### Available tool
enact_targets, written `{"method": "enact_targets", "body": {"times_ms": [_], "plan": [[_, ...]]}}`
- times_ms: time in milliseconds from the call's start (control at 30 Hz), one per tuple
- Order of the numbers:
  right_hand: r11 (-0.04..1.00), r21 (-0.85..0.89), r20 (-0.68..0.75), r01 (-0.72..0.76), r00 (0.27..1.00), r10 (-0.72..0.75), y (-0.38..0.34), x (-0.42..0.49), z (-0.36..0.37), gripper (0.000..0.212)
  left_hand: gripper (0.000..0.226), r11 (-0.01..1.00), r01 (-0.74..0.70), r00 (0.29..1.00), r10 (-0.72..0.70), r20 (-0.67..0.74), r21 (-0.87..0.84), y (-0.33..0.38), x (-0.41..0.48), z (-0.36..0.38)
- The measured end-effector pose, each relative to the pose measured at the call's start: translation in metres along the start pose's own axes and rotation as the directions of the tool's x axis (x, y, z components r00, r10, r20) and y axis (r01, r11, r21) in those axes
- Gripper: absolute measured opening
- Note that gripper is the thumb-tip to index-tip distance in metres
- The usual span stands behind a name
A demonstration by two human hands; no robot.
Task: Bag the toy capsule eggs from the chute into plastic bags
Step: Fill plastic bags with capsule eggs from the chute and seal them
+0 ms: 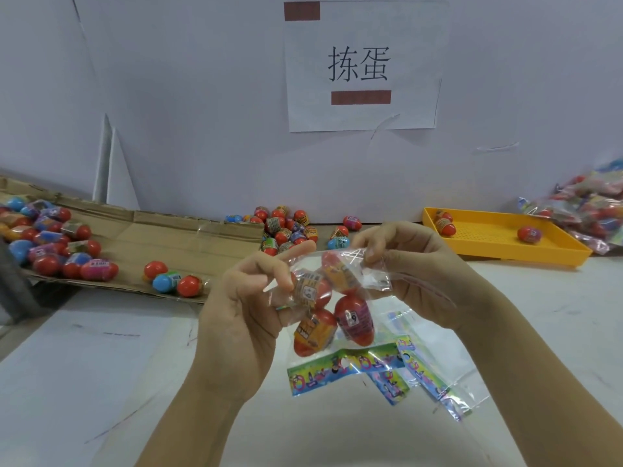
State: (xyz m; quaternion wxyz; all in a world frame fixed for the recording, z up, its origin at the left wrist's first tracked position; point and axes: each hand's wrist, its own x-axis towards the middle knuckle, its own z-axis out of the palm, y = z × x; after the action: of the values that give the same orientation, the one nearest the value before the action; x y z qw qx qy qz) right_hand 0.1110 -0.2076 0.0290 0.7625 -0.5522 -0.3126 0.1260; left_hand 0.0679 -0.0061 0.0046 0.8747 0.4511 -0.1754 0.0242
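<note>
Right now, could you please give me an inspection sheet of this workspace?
Surface: white table, marked with a few dark streaks.
Job's things: cardboard chute at left carrying eggs; clear bag held above the table, bagged eggs inside; empty bags lying below it.
Clutter: loose eggs heaped by the wall; yellow tray with a few eggs; filled bags piled at right.
Grips: left hand and right hand pinch the clear bag, one at each side.
Cables: nothing seen.
Surroundings: white wall with a paper sign.
</note>
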Motion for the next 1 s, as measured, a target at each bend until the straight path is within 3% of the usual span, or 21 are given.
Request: {"method": "enact_targets", "body": {"times_ms": [233,367,500,633,767,833,933,967,1000], "plan": [[1.0,-0.009,-0.015,-0.002,1.0,0.001,0.003,0.0,-0.002,0.016,0.025,0.974,-0.011,0.998,0.026,-0.064,0.227,-0.006,0.004,0.0],[1.0,0.006,-0.021,0.017,1.0,-0.017,0.003,0.0,-0.002,0.013,0.028,0.969,0.003,0.999,0.006,-0.033,0.246,-0.005,0.004,-0.004],[1.0,0.027,-0.046,0.004,0.999,-0.003,0.002,0.0,-0.002,0.025,0.03,0.976,0.009,1.0,-0.002,-0.03,0.22,-0.005,0.005,-0.004],[0.999,0.037,-0.063,0.026,0.998,-0.024,0.002,0.001,0.0,0.027,0.073,0.957,0.142,0.989,-0.127,-0.074,0.253,-0.007,0.006,-0.007],[0.999,-0.035,-0.094,0.036,0.995,-0.039,0.001,-0.001,-0.002,0.017,0.033,0.948,0.185,0.983,-0.175,-0.063,0.258,-0.008,0.005,-0.005],[0.998,-0.051,-0.132,0.04,0.99,-0.047,-0.002,-0.003,-0.01,0.029,0.022,0.967,0.149,0.985,-0.128,-0.113,0.206,-0.008,0.008,-0.007],[0.967,-0.247,-0.357,0.063,0.922,-0.151,-0.002,-0.004,-0.022,0.062,0.019,0.979,0.07,0.979,-0.031,-0.2,0.189,-0.004,0.012,-0.012],[0.891,-0.454,-0.423,0.023,0.874,-0.239,-0.001,-0.006,-0.027,0.064,0.021,0.977,0.062,0.977,-0.018,-0.211,0.204,-0.005,0.012,-0.012],[0.743,-0.665,-0.437,-0.07,0.844,-0.311,-0.001,-0.008,-0.031,0.063,0.025,0.972,0.068,0.975,-0.017,-0.22,0.225,-0.005,0.012,-0.013]]}}
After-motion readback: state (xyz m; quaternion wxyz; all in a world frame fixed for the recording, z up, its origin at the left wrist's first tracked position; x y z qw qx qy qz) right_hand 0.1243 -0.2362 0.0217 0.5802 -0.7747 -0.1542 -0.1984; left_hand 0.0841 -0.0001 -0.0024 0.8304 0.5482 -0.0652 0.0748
